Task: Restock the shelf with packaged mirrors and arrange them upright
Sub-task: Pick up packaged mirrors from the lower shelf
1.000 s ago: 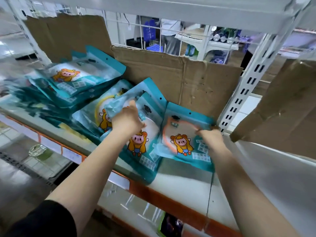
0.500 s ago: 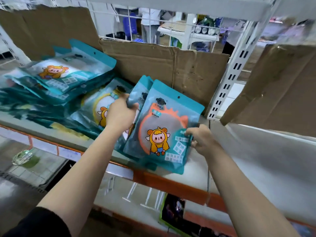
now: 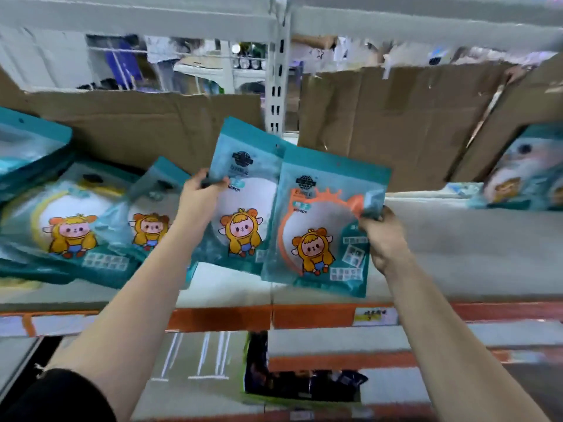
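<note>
Left thumb (image 3: 218, 181) presses on the front of the white pack (image 3: 243, 166) near its upper left edge. The other fingers are curled behind it, so the left hand (image 3: 199, 202) grips that pack. Right fingers (image 3: 377, 217) are curled round the right edge of the orange pack (image 3: 320, 214), which the right hand (image 3: 385, 239) pinches at mid-height. Both mirror packs stand roughly upright, side by side. The orange pack overlaps the white pack's right edge and tilts slightly. They are held over the front of the shelf (image 3: 231, 284); whether their lower edges touch it cannot be told. To the left, further packs (image 3: 73, 220) lie flat and overlapping on the shelf, beneath a stack (image 3: 27, 147). Another pack (image 3: 524, 172), blurred, sits in the right bay. Cardboard (image 3: 146, 123) lines the back on either side of the post (image 3: 275, 86). An orange rail (image 3: 219, 318) edges the shelf front.
</note>
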Available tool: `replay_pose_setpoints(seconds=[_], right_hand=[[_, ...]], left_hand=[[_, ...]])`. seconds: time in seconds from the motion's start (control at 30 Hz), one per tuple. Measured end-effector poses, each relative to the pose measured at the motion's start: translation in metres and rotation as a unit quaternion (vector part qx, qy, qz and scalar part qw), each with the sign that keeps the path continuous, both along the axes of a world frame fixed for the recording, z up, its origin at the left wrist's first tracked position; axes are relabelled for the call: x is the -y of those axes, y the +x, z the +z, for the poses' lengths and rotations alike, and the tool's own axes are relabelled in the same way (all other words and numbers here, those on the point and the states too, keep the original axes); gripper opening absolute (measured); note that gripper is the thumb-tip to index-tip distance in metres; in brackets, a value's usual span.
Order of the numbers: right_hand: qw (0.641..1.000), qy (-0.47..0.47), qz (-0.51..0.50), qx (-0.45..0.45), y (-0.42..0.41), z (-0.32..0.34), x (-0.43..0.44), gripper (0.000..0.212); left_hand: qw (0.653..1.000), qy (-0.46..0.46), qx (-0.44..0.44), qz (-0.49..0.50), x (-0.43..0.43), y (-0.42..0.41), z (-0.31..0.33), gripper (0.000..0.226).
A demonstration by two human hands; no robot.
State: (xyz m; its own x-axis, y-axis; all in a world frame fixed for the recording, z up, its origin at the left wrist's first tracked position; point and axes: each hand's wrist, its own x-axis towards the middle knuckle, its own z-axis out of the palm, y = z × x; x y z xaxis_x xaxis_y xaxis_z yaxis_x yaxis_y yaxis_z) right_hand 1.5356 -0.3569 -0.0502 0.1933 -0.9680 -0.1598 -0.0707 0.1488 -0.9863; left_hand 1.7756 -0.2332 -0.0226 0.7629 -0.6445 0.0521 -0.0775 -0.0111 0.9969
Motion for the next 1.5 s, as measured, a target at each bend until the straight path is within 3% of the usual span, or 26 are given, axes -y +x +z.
replay_pose_setpoints(seconds=[0.23, 0.4, 0.5, 0.57, 0.67, 0.7, 0.77, 0.9, 1.1, 1.5], right_hand=[[0.989, 0.010, -0.125, 0.073, -0.124, 0.007, 0.022, 0.030], [0.976, -0.001, -0.196, 0.098, -0.234, 0.017, 0.036, 0.021], [0.971, -0.017, -0.224, 0.076, -0.293, 0.023, 0.042, 0.026], [0.966, -0.030, -0.247, 0.069, -0.332, 0.025, 0.046, 0.028], [0.961, -0.044, -0.273, 0.014, -0.379, 0.024, 0.049, 0.028], [0.959, -0.044, -0.280, 0.004, -0.392, 0.023, 0.049, 0.028], [0.956, -0.046, -0.291, -0.008, -0.415, 0.018, 0.050, 0.026], [0.947, -0.043, -0.317, -0.022, -0.456, 0.015, 0.064, 0.020], [0.927, -0.042, -0.371, -0.038, -0.506, 0.011, 0.108, 0.023], [0.927, -0.042, -0.364, -0.079, -0.562, 0.012, 0.237, 0.020]], left_hand=[[0.991, -0.045, -0.124, -0.029, 0.062, -0.113, 0.001, 0.023], [0.986, -0.045, -0.151, -0.060, 0.098, -0.215, -0.002, 0.015], [0.982, -0.052, -0.152, -0.094, 0.117, -0.267, 0.001, 0.011], [0.978, -0.066, -0.159, -0.119, 0.130, -0.300, 0.001, 0.023], [0.971, -0.070, -0.180, -0.142, 0.146, -0.341, 0.001, 0.015], [0.968, -0.076, -0.188, -0.145, 0.152, -0.352, 0.000, 0.025], [0.965, -0.079, -0.197, -0.151, 0.165, -0.372, 0.000, 0.034], [0.959, -0.091, -0.175, -0.202, 0.203, -0.414, -0.003, 0.016], [0.942, -0.095, -0.180, -0.266, 0.287, -0.464, -0.016, 0.007], [0.945, -0.163, -0.129, -0.253, 0.405, -0.522, -0.027, 0.024]])
